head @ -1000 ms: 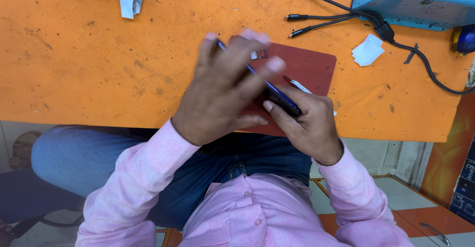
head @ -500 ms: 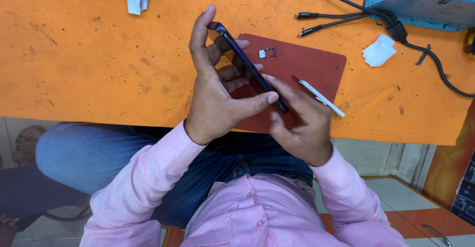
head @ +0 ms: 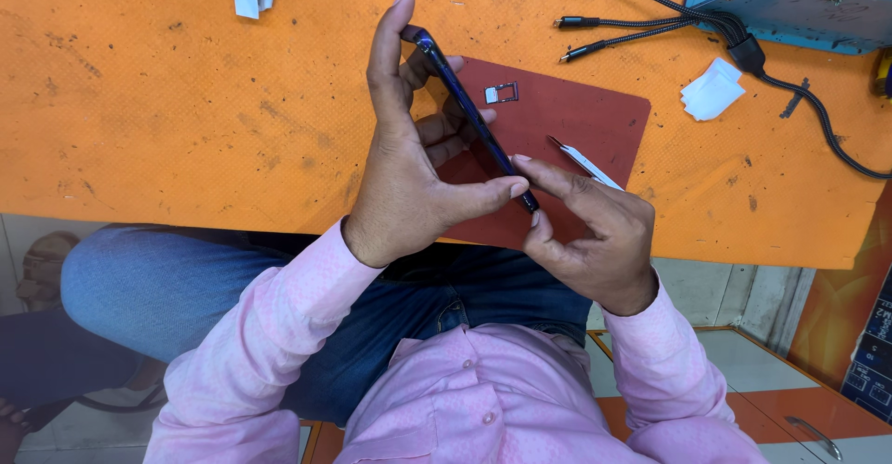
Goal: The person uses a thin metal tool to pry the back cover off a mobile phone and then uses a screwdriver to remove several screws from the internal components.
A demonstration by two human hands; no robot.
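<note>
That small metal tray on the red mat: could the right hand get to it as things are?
Probably yes. The tray lies alone on the mat, with nothing over it. But the right hand is pinching the lower end of the phone, which the left hand grips too, so it would have to let go first.

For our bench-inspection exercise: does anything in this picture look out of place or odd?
A small SIM tray lies loose on the red mat, out of the dark phone held edge-on by the left hand and right hand.
</note>
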